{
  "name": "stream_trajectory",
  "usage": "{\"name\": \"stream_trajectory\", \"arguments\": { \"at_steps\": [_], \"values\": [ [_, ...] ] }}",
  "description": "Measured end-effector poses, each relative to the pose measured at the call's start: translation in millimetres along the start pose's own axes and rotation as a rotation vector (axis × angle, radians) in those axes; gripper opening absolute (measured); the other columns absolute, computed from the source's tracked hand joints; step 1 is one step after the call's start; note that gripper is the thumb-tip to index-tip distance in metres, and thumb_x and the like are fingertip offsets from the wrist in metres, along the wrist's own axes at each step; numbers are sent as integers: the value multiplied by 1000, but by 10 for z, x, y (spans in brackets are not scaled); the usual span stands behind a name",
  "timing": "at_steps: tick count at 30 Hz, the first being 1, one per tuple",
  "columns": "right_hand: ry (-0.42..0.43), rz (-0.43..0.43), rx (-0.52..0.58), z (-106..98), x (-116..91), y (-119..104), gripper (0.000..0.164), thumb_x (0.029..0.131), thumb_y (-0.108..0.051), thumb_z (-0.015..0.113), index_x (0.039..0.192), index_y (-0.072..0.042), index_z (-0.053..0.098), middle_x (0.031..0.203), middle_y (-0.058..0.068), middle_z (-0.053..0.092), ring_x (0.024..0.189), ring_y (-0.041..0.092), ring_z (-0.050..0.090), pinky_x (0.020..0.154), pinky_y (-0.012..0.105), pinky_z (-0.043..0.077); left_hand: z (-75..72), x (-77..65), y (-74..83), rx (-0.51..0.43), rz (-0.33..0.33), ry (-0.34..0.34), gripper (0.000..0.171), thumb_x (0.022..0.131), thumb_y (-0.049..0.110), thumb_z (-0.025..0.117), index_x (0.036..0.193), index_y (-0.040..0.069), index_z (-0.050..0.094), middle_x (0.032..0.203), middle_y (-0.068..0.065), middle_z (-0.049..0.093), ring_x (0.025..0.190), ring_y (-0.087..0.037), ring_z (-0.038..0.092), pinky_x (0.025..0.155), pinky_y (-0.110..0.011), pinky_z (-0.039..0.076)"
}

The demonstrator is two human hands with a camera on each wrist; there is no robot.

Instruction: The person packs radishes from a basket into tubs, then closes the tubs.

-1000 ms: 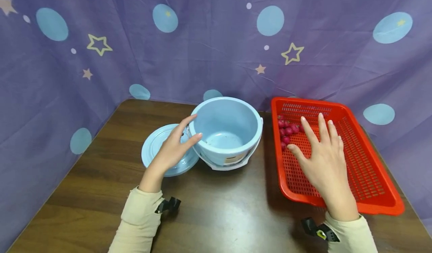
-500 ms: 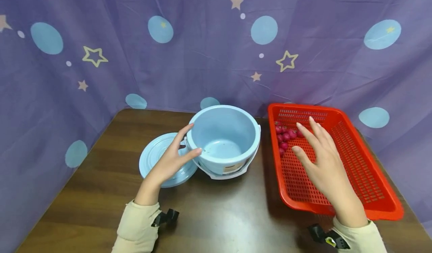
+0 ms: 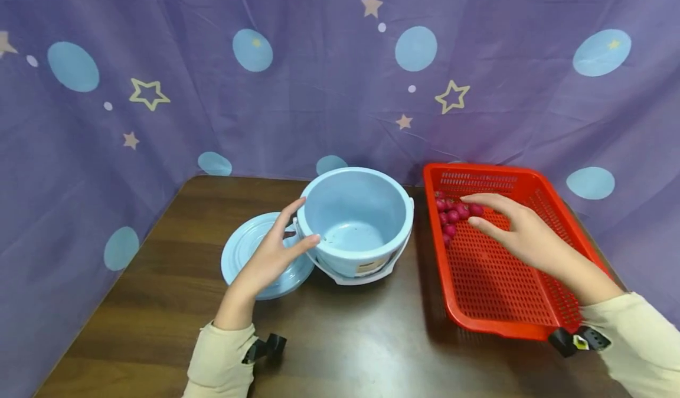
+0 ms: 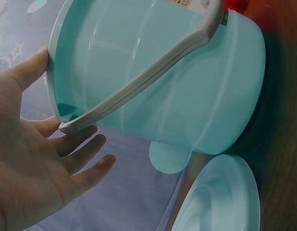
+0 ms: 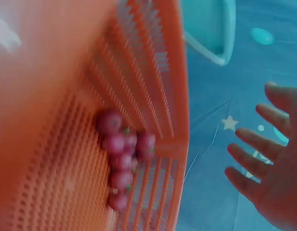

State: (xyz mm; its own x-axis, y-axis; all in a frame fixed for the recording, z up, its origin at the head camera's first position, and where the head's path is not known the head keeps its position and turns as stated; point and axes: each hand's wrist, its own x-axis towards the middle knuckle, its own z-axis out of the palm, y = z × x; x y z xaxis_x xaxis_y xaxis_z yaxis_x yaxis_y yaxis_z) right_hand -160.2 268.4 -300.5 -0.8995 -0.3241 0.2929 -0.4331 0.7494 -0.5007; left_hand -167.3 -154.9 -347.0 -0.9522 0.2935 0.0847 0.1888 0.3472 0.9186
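Note:
My left hand (image 3: 272, 251) touches the left side of the rim of a light-blue plastic bucket (image 3: 366, 259), its thumb and fingers extended and spread. The left wrist view shows the fingertips at the rim beside the end of the bucket's pale handle (image 4: 148, 79). Over the red basket (image 3: 448, 292) is my right hand (image 3: 523, 238), thumb and index finger apart, with nothing between them. Several small, round, deep-pink things that look like radishes (image 3: 453, 215) lie in the basket's far left corner, close to those fingertips. In the right wrist view they cluster along the basket wall (image 5: 163, 96).
A round light-blue lid (image 3: 241, 250) lies on the brown wooden table (image 3: 143, 303), left of the bucket and partly behind my left hand. Directly behind the table hangs a purple curtain (image 3: 319, 91) with stars and blue spots. The bucket and basket stand close to it.
My right hand has turned and its fingertips have come toward the round pink things, thumb and index finger now nearer each other. My left hand has stayed at the bucket's rim. The head view shifted slightly.

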Motion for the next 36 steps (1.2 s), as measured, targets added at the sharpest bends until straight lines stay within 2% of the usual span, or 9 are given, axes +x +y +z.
{"name": "stream_trajectory", "arguments": {
  "at_steps": [4, 6, 10, 15, 17, 20, 29, 33, 36],
  "values": [
    [-66, 39, 38, -7, 60, 66, 41, 93, -25, 71, 133, -23, 63, 130, 1, 62, 121, 23, 54, 97, 31, 39, 11, -17, -31, 2, -19, 0, 78, 93, 38, 68, 156, 27, 25, 159, -4, 24, 137, -33, 33, 108, -55, 31],
    [-94, 46, 48, 13, 101, 115, 40, 93, -25, 71, 132, -25, 63, 129, -2, 63, 118, 21, 55, 94, 33, 41, 11, -22, -48, 8, -26, 1, 77, 93, 38, 68, 156, 28, 25, 159, -5, 24, 136, -34, 34, 107, -56, 31],
    [-163, 22, 54, 85, 200, 271, 37, 92, -25, 71, 129, -22, 66, 120, -2, 67, 107, 19, 60, 89, 28, 46, 12, -30, -70, 8, -33, 0, 78, 93, 39, 68, 156, 27, 25, 159, -5, 24, 135, -35, 34, 107, -56, 31],
    [-256, -20, 133, 203, 329, 491, 34, 89, -13, 74, 123, -7, 68, 107, 4, 72, 98, 20, 66, 85, 29, 52, 6, -30, -91, 0, -27, -5, 77, 93, 39, 68, 156, 28, 24, 159, -4, 24, 137, -33, 33, 108, -58, 30],
    [-291, -34, 177, 243, 368, 559, 33, 87, -8, 75, 119, -2, 68, 105, 8, 72, 95, 20, 68, 82, 26, 53, 3, -26, -93, -1, -27, -11, 77, 94, 39, 67, 156, 29, 24, 159, -3, 23, 137, -32, 32, 108, -57, 30],
    [-347, -31, 215, 296, 416, 647, 31, 86, -5, 75, 116, 0, 69, 100, 12, 72, 88, 19, 68, 76, 25, 54, -1, -18, -79, -1, -25, -16, 77, 94, 40, 67, 156, 30, 23, 159, -3, 23, 138, -30, 31, 108, -57, 29],
    [-511, 45, 250, 474, 451, 853, 34, 86, 0, 73, 119, 4, 64, 86, 9, 73, 76, 20, 66, 66, 26, 52, -10, 23, -28, 13, -32, -28, 78, 94, 42, 66, 156, 32, 21, 160, -1, 20, 138, -32, 32, 108, -57, 30],
    [-540, 60, 221, 562, 445, 876, 35, 86, -6, 74, 118, 2, 63, 82, 6, 72, 73, 18, 64, 66, 28, 52, -11, 28, -12, 9, -30, -29, 77, 94, 39, 66, 156, 31, 22, 160, -1, 21, 139, -28, 30, 109, -54, 30],
    [-544, 39, 200, 631, 453, 880, 33, 85, -10, 76, 114, 1, 64, 78, 3, 69, 69, 17, 63, 66, 28, 52, -14, 22, -5, -1, -28, -27, 77, 94, 36, 67, 156, 29, 22, 160, -1, 21, 140, -25, 29, 110, -52, 29]
  ]
}}
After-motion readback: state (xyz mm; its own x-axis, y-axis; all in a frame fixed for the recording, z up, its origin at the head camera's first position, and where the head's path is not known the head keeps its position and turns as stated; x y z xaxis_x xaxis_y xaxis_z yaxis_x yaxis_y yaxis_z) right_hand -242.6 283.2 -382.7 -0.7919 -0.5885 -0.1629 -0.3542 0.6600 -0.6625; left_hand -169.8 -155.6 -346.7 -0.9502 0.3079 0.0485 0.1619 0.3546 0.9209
